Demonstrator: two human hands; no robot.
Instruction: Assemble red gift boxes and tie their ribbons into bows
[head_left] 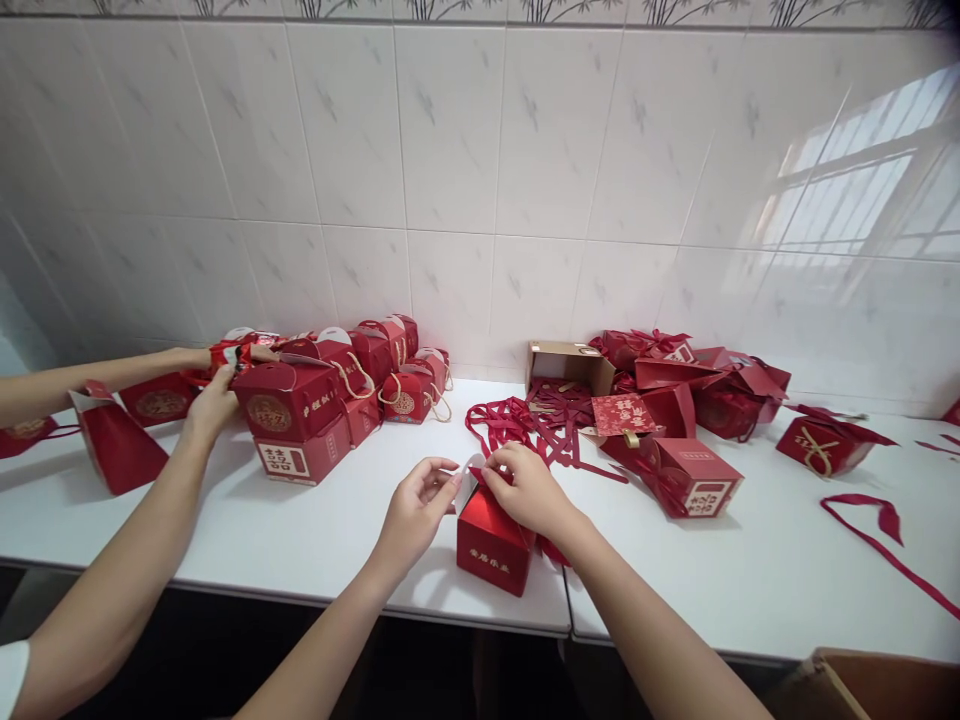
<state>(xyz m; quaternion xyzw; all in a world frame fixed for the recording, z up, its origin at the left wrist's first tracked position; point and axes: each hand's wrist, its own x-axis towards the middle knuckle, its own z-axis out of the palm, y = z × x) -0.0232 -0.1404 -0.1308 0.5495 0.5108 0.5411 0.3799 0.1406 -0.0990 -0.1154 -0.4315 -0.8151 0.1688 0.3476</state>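
A small red gift box with gold characters stands near the front edge of the white table, between my hands. My left hand is closed at the box's upper left side, thumb and fingertips at its pale raised flap. My right hand bends over the top, fingers pinched on the upper edge of that flap. Dark red ribbon hangs at the box's right side, partly hidden by my right wrist. Just behind the box lies a tangled heap of red ribbons.
Stacked red boxes with rope handles stand left, beside a co-worker's hands. An open cardboard box with ribbons is at the back. More red boxes and a loose ribbon lie right. A carton sits below the front edge.
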